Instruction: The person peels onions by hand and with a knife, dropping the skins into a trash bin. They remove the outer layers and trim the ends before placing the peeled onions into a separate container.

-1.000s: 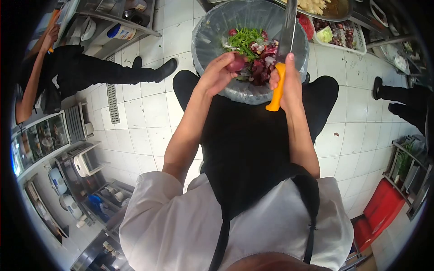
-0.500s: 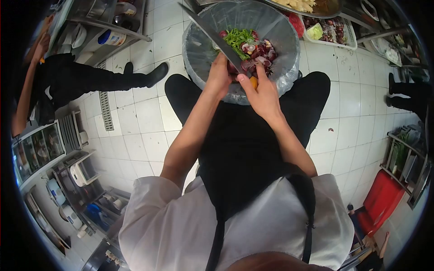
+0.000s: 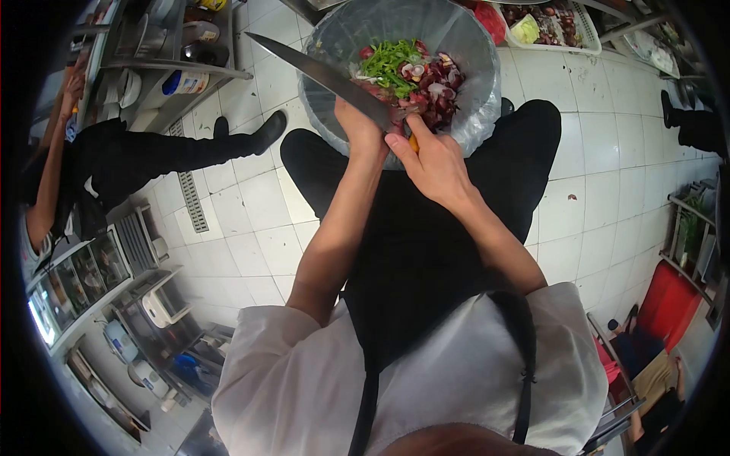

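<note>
My right hand is closed round the yellow-orange handle of a large kitchen knife. The blade points up and to the left, across the front of a bin lined with clear plastic. Under the blade, my left hand is curled with its fingers mostly hidden. A reddish piece shows by the heel of the blade, but I cannot make out what my left hand holds. Inside the bin lie dark red onion skins and chopped green trimmings. The bin stands between my knees.
At the top right is a white crate with red onions and a pale green cabbage piece. A red bag lies beside it. On the left, another person's leg reaches out near a metal shelf and a floor drain.
The knife blade has swung lower and to the left, and my left hand has turned a little. The whole view has shifted, and the tray of yellow food has left the top edge.
</note>
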The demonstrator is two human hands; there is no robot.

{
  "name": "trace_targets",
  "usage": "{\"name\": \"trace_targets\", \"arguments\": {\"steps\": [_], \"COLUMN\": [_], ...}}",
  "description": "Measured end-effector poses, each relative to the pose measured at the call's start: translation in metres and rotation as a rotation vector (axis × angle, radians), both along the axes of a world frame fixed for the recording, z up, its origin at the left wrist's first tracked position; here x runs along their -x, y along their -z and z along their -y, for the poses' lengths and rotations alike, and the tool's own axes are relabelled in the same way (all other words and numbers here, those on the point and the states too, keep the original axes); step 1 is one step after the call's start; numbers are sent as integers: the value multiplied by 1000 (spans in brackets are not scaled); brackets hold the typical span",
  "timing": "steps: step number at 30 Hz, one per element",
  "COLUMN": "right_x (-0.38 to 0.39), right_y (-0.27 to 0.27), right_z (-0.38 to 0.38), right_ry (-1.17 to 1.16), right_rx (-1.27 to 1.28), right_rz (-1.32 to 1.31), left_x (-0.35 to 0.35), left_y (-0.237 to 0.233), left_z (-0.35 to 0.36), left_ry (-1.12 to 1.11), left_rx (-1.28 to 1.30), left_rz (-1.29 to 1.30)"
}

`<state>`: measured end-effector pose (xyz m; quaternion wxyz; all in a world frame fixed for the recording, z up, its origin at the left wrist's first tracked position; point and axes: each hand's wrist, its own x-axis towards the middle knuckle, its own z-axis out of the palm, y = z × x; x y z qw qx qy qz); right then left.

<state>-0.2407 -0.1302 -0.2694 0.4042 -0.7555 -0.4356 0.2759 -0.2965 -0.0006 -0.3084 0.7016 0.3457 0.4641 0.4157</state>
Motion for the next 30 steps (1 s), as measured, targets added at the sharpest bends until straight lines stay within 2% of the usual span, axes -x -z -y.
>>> {"name": "trace_targets", "arguments": {"steps": [2, 8, 12, 17, 23, 26, 29, 30], "right_x": [-1, 1, 3, -5, -2, 1, 3, 5], "right_y": [-2, 2, 3, -4, -6, -9, -7, -7], "right_z": [0, 2, 3, -3, 3, 4, 4, 5], "right_ry": [2, 5, 28, 37, 13, 2, 2, 4], "right_rx": [28, 42, 28, 39, -3, 31, 50, 53], "right_rz": [-26, -39, 8, -71, -78, -78, -41, -21], "left_x": [-2, -4, -4, -14, -4, 7, -3, -2], "left_y": [0, 0, 1, -16, -11, -8, -27, -25], "left_z": [1, 2, 0, 14, 2, -6, 2, 1], "left_ry": [-40, -19, -30, -82, -40, 83, -3, -26], "left_rx": [-21, -141, -120, -143, -21, -44, -63, -45], "left_rz": [27, -132, -125, -53, -109, -87, -185, -131]}}
